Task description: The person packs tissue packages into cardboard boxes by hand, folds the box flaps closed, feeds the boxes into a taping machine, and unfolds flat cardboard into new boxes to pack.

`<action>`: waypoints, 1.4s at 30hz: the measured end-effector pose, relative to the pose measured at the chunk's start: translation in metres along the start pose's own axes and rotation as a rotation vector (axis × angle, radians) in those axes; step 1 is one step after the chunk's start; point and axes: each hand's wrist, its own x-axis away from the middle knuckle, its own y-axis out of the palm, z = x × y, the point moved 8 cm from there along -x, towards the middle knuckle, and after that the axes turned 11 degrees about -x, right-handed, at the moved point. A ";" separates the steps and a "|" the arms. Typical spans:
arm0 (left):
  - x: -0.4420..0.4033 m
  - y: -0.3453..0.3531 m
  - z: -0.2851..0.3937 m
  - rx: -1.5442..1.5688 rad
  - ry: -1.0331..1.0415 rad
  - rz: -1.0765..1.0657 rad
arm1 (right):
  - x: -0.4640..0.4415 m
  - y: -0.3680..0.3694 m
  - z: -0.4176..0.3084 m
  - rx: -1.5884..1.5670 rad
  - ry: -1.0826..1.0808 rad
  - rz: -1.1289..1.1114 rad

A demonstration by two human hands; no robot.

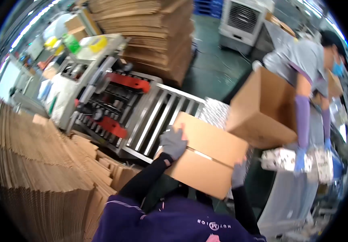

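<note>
A closed cardboard box (206,155) is between my two gloved hands, its top flaps meeting at a narrow slit. My left hand (174,143), in a grey glove, grips its left side, with the fingertips on the upper face. At the box's right edge, my right hand (239,174) holds the side, its fingers partly hidden. The far-left part of the box lies over the end of a roller conveyor (158,117). Silvery bubble wrap (215,113) lies just behind the box.
A larger open carton (242,107) stands beyond the box. A co-worker (299,60) in blue gloves handles white printed packages (279,159) at the right. Flattened cardboard (41,161) is stacked left, with another stack (150,32) behind. A taping machine with red arms (127,82) adjoins the rollers.
</note>
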 end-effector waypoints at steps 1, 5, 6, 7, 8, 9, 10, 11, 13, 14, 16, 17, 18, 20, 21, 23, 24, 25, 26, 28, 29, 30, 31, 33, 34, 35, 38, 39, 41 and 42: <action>-0.025 0.013 0.000 0.042 0.051 0.004 | 0.012 0.009 0.006 -0.128 0.012 0.052; -0.093 0.003 -0.005 0.139 0.285 -0.088 | 0.075 0.059 0.058 0.063 -0.084 0.351; -0.099 -0.002 -0.013 0.108 0.296 -0.043 | 0.071 0.079 0.074 0.196 -0.012 0.389; -0.095 -0.019 -0.025 0.020 0.285 0.155 | 0.065 0.097 0.087 0.332 0.056 0.425; -0.089 -0.023 -0.033 -0.006 0.335 0.103 | 0.050 0.124 0.077 0.324 0.049 0.396; -0.081 -0.012 -0.042 0.047 0.373 0.092 | 0.035 0.152 0.067 0.315 0.041 0.366; -0.079 0.001 -0.053 0.099 0.417 0.081 | 0.019 0.179 0.057 0.306 0.034 0.337; -0.087 0.004 -0.078 0.086 0.342 0.086 | -0.002 0.212 0.047 0.217 0.020 0.239; -0.111 0.003 -0.129 -0.002 0.193 0.093 | -0.052 0.276 0.039 0.024 0.017 0.040; -0.128 0.013 -0.158 -0.022 0.128 0.119 | -0.078 0.311 0.045 -0.131 0.066 -0.034; -0.151 0.022 -0.212 -0.052 0.008 0.135 | -0.116 0.369 0.046 0.369 -0.133 -0.063; -0.159 0.027 -0.232 -0.035 0.012 0.131 | -0.123 0.394 0.041 0.375 -0.155 -0.049; -0.167 0.033 -0.252 -0.020 0.015 0.126 | -0.125 0.418 0.039 0.381 -0.176 -0.037; -0.181 0.034 -0.279 -0.049 -0.036 0.136 | -0.118 0.438 0.036 0.419 -0.197 -0.042; -0.183 0.038 -0.285 -0.090 -0.089 0.145 | -0.115 0.449 0.035 0.432 -0.221 -0.038; -0.191 0.038 -0.301 -0.144 -0.177 0.149 | -0.118 0.479 0.031 0.436 -0.283 -0.034; -0.193 0.040 -0.305 -0.146 -0.174 0.144 | -0.117 0.494 0.029 0.427 -0.308 -0.034; -0.196 0.044 -0.305 -0.150 -0.173 0.142 | -0.116 0.508 0.026 0.414 -0.334 -0.036; -0.199 0.045 -0.303 -0.155 -0.173 0.143 | -0.113 0.520 0.021 0.448 -0.265 -0.013; -0.192 0.049 -0.277 -0.089 -0.095 0.103 | -0.118 0.547 0.025 0.393 -0.222 -0.049; -0.186 0.052 -0.263 0.053 -0.052 0.131 | -0.129 0.562 0.049 0.253 -0.157 -0.119; -0.179 0.052 -0.251 0.201 -0.009 0.158 | -0.141 0.578 0.074 0.111 -0.082 -0.180; -0.164 0.037 -0.251 0.390 -0.105 0.241 | -0.153 0.594 0.102 -0.024 -0.001 -0.229; -0.114 0.004 -0.217 0.373 -0.158 0.407 | -0.135 0.588 0.101 -0.077 0.255 -0.483; -0.086 -0.005 -0.202 0.358 -0.172 0.488 | -0.115 0.565 0.089 -0.014 0.247 -0.600; -0.057 0.016 -0.190 0.415 -0.275 0.529 | -0.092 0.535 0.084 0.075 0.204 -0.724; 0.045 0.089 -0.138 0.548 -0.558 0.421 | -0.018 0.401 0.116 0.427 0.137 -0.947; 0.072 0.092 -0.115 0.547 -0.443 0.352 | 0.008 0.343 0.136 0.645 0.287 -0.925; 0.105 0.047 -0.085 0.457 -0.237 0.274 | 0.042 0.239 0.232 0.545 0.108 -0.998; 0.121 0.006 -0.073 0.380 -0.151 0.270 | 0.054 0.197 0.231 0.647 0.187 -0.964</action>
